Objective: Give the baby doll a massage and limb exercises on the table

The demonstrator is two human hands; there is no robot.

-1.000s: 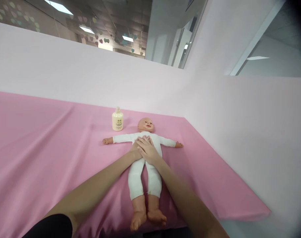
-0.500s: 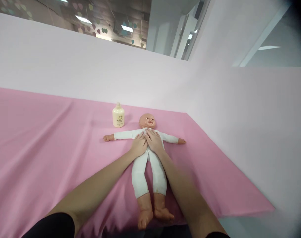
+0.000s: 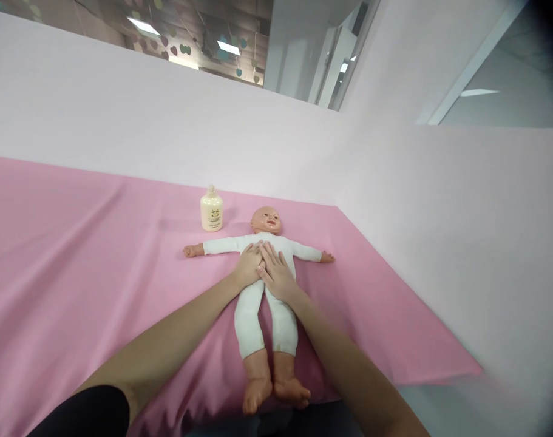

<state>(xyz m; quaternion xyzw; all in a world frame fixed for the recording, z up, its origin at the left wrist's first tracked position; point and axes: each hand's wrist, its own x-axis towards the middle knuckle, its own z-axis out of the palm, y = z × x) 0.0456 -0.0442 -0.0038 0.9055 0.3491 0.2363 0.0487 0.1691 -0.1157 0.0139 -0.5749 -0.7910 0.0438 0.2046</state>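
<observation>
A baby doll (image 3: 280, 244) in a white cloth body lies on its back on the pink sheet (image 3: 358, 315), arms spread wide and feet toward me. My left hand (image 3: 249, 264) rests flat on the left side of the doll's belly. Beside it, my right hand (image 3: 277, 274) lies flat on the belly, fingers stretched toward the chest. The two hands touch at the thumbs and index fingers. Neither hand grasps anything. A cream-coloured bottle (image 3: 211, 211) with a rounded top stands upright to the left of the doll's head.
Behind the sheet rises a white wall (image 3: 167, 127), which turns a corner on the right. Windows (image 3: 203, 42) above it show ceiling lights and hanging paper hearts. The sheet has folds on the left, and its right edge runs beside the wall.
My hands have slid slightly down from the chest to the belly, and the right one now lies more slanted to the left. The view has shifted a little; doll and bottle stay in place.
</observation>
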